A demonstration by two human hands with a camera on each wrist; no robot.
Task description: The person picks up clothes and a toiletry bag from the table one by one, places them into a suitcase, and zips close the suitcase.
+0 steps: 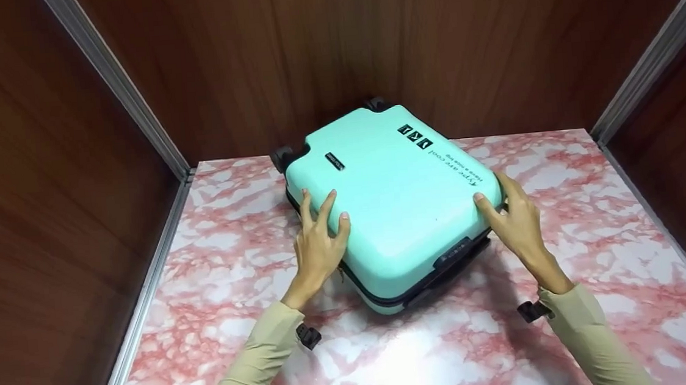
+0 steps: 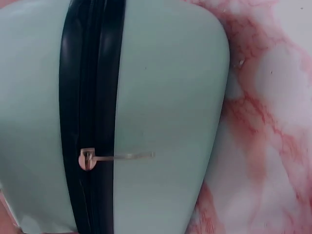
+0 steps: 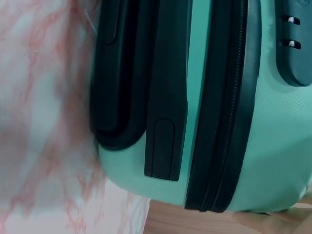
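A mint-green hard-shell suitcase [image 1: 392, 195] lies on its side on the table, set at an angle, its wheels toward the back wall. My left hand [image 1: 319, 243] rests on its left edge, fingers spread and fairly straight over the shell. At the near right corner my right hand [image 1: 516, 218] grips the suitcase, thumb on top and fingers round the side, partly hidden. The left wrist view shows the black zipper band [image 2: 90, 97] with a metal zipper pull [image 2: 117, 157]. In the right wrist view are a black carry handle [image 3: 168, 97] and the combination lock [image 3: 295, 44].
The table [image 1: 225, 324] has a pink-and-white marbled top. Dark wood panels [image 1: 337, 46] stand behind it and on both sides, with metal strips [image 1: 120, 87] at the corners. One black wheel [image 1: 282, 157] sits near the back panel.
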